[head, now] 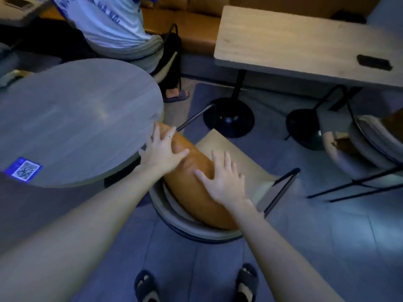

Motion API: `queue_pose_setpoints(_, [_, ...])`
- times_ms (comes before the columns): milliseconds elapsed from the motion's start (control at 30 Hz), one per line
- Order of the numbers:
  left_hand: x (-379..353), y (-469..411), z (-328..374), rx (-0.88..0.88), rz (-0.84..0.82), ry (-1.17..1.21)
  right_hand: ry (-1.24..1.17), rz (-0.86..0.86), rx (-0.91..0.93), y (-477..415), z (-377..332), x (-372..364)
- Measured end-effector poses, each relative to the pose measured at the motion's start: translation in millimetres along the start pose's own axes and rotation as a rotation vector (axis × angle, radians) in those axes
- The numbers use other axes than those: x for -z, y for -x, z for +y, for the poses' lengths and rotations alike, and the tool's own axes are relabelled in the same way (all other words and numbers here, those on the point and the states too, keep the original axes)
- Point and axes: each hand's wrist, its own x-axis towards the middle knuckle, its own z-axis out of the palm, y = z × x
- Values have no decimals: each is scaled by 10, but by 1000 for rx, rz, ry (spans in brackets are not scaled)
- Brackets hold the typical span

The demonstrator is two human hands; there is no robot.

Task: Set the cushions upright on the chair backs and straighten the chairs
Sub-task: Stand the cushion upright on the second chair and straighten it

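An orange-brown cushion [196,188] stands on edge inside the curved grey back of a chair [187,227] right below me. The chair's beige seat [231,149] and black metal arm frame [281,190] show to the right of the cushion. My left hand [162,150] lies flat on the cushion's far upper end, fingers spread, a ring on one finger. My right hand [224,179] presses flat on the cushion's middle, fingers apart. Neither hand is closed around it.
A round grey table [72,118] with a blue QR sticker touches the chair's left side. A rectangular wooden table [305,42] on black pedestals stands beyond. A second chair [357,149] is at the right edge. A seated person [113,25] is at the back left.
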Motion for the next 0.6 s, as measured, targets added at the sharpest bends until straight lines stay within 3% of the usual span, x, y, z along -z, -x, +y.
queue_pose_setpoints(167, [-274,-55,-387,-81,-136,-6,66,32,-148,123,-130,-350])
queue_pose_setpoints(367, [-355,13,-528,-159,-44,105,208,110,-226,415,0,-299])
queue_pose_setpoints(600, [-443,174,-588,-1,-20,467,333,373,-225,1104,169,-555])
